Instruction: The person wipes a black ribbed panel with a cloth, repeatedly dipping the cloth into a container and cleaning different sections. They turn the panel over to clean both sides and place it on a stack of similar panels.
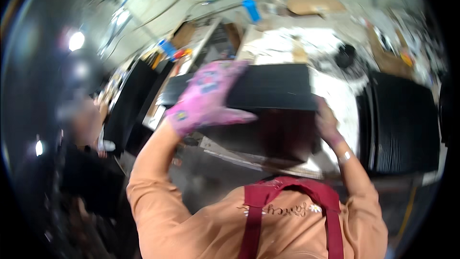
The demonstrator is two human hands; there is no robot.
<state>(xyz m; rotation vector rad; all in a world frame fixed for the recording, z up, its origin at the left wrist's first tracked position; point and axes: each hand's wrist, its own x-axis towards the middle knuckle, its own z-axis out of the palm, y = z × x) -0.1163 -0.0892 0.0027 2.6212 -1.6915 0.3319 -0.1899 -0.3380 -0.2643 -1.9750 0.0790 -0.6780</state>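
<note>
A long black box-shaped piece (273, 86) with a dull top and a shiny dark front is held up before me between both hands. My left hand (208, 93), in a pink patterned glove, lies over its left part. Its fingers reach across the top and the thumb stretches along the front edge. Against the right end presses my right hand (327, 121), its fingers partly hidden behind the piece. The picture is smeared by motion, so I cannot tell whether the piece is one body or several stacked panels.
Several black panels (405, 120) stand on the right of the cluttered white-covered bench (335, 84). A dark round item (345, 56) and a blue cup-like item (250, 10) lie farther back. More black panels (129, 100) stand at left, near a blurred person (81, 163).
</note>
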